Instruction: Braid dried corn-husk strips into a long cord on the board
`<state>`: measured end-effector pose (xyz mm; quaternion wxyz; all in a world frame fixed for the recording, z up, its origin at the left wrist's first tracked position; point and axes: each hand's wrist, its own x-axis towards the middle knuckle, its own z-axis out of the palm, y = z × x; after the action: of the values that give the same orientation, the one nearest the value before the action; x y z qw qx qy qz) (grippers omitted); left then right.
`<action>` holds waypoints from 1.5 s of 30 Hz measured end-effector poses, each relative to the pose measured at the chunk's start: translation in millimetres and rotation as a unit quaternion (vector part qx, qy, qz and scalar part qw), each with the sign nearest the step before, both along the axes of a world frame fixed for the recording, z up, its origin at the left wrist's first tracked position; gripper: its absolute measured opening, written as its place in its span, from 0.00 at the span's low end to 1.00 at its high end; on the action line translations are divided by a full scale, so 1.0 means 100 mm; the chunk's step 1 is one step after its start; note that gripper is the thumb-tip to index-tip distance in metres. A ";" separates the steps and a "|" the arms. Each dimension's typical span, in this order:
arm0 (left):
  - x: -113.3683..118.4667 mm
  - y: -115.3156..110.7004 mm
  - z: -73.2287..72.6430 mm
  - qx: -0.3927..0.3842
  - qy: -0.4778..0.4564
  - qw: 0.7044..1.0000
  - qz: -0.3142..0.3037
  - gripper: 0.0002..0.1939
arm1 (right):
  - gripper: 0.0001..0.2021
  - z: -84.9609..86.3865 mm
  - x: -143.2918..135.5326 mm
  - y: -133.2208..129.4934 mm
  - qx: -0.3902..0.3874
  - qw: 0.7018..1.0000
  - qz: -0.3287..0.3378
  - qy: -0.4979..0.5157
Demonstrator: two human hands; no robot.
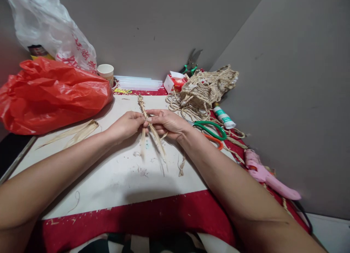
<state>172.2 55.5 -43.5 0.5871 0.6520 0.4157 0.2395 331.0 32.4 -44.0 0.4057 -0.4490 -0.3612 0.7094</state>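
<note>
A braid of dried husk (141,104) lies between my hands, its plaited end pointing away from me. My left hand (128,124) pinches it from the left, thumb and fingertips together. From the other side, my right hand (168,122) has its thumb and fingers closed on the same braid. Loose pale husk strips (158,141) hang out below the fingers toward me. A separate bundle of flat husk strips (80,133) rests on the white board (109,180) left of my left forearm. Green-handled scissors (210,128) lie beside my right wrist.
At the left sits a red plastic bag (54,96) before a white bag (51,30). A paper cup (105,71) and clear sticks (139,83) stand at the back. Coiled braided cord (207,87), pruning shears (191,63), a white-green roll (224,117) and a pink glue gun (269,178) line the right.
</note>
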 end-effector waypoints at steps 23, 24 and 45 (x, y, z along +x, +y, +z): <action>-0.03 0.10 -0.08 -0.092 0.037 0.991 -0.086 0.12 | 0.39 0.05 0.05 -0.05 0.127 0.964 0.065 -0.222; -0.04 0.10 -0.08 -0.103 0.031 0.990 -0.093 0.13 | 0.39 0.03 0.05 -0.05 0.141 0.961 0.070 -0.229; -0.05 0.08 -0.09 -0.056 0.028 0.997 -0.051 0.15 | 0.21 0.05 0.11 0.00 0.138 0.953 0.052 -0.265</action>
<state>167.6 63.8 -52.2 0.6226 0.6445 0.4110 0.1675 341.8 32.4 -39.1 0.3161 -0.5413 -0.5732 0.5277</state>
